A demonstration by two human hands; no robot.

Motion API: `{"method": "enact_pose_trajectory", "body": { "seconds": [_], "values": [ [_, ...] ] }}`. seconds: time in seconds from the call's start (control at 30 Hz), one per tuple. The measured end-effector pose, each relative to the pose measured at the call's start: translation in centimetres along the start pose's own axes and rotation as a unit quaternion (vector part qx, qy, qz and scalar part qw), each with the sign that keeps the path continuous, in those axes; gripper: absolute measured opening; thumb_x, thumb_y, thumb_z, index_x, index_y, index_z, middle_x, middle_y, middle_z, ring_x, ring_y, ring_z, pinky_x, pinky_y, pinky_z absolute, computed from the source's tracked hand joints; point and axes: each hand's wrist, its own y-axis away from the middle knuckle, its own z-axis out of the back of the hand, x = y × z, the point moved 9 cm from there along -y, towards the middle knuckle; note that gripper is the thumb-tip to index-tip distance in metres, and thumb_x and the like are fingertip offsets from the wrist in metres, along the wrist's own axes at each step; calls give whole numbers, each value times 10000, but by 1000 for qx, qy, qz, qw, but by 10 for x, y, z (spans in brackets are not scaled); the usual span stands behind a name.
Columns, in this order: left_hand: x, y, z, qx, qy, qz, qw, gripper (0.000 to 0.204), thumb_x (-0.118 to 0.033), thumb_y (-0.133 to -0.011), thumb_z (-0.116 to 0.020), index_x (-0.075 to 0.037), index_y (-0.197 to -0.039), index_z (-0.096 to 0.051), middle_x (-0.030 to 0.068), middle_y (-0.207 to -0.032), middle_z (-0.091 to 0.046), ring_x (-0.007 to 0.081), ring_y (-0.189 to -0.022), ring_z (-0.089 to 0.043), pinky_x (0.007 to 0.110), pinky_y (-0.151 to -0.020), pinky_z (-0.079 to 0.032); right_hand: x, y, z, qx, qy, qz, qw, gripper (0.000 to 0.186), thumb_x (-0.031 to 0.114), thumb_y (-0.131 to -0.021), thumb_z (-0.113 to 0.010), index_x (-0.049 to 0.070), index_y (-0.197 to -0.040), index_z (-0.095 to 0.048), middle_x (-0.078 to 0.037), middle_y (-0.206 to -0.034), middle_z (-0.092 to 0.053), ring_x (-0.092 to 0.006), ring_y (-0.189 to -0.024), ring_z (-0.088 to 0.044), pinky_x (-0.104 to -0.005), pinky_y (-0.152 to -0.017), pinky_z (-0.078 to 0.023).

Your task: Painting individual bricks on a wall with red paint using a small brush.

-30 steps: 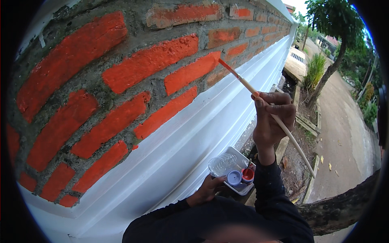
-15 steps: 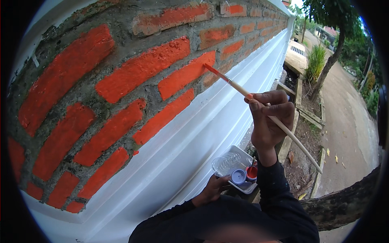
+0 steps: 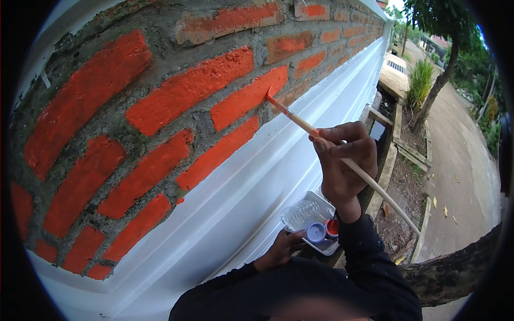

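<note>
My right hand (image 3: 348, 160) pinches a long thin paintbrush (image 3: 383, 193) with a pale wooden handle. Its reddish bristles touch the right part of an orange-red painted brick (image 3: 241, 101) in the wall. Low in front of me, my left hand (image 3: 281, 250) grips the near left edge of a white plastic tray (image 3: 322, 201). In that tray lie a clear plastic bottle (image 3: 300, 214), a round pale-blue lid or cup (image 3: 316, 232) and a pot of red paint (image 3: 332, 229), partly hidden behind my right wrist.
Several bricks (image 3: 144, 174) are painted orange-red between grey mortar; farther ones (image 3: 289, 46) are partly painted. A white ledge (image 3: 257, 176) runs beneath them. To the right are a ditch with concrete edging (image 3: 386, 176), a tree (image 3: 436, 91), a thick trunk (image 3: 455, 262) and a path (image 3: 455, 160).
My right hand has moved slightly left and down with the paintbrush, and the bristles have slid a little down and left on the same brick. My left hand still holds the tray.
</note>
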Motion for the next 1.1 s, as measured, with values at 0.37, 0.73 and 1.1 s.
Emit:
{"method": "enact_pose_trajectory", "body": {
  "seconds": [0.37, 0.73, 1.1],
  "values": [
    [-5, 3, -7, 17, -15, 16, 1000, 712, -347, -863, -766, -79, -1443, -450, 111, -1337, -593, 256, -1236, -569, 464, -1065, -453, 25, -1, -11, 75, 38, 70, 994, 301, -94, -841, -755, 47, -928, -504, -180, -1007, -630, -252, -947, -728, -324, -749, -657],
    [-1, -6, -1, 6, -8, 23, 1000, 739, -332, -855, -776, -66, -1450, -428, 123, -1320, -603, 277, -1197, -603, 497, -1058, -465, 6, -8, 18, -55, 9, 77, 996, 263, -84, -879, -728, 32, -929, -497, -197, -1025, -639, -252, -976, -723, -315, -785, -642],
    [-1, -17, 3, -15, -1, 19, 1000, 702, -347, -868, -768, -49, -1432, -474, 125, -1299, -642, 266, -1192, -634, 508, -1074, -483, -2, -14, 11, 45, 35, 97, 994, 277, -46, -861, -769, 36, -938, -515, -194, -1014, -657, -235, -935, -731, -301, -769, -642]
  ]
}}
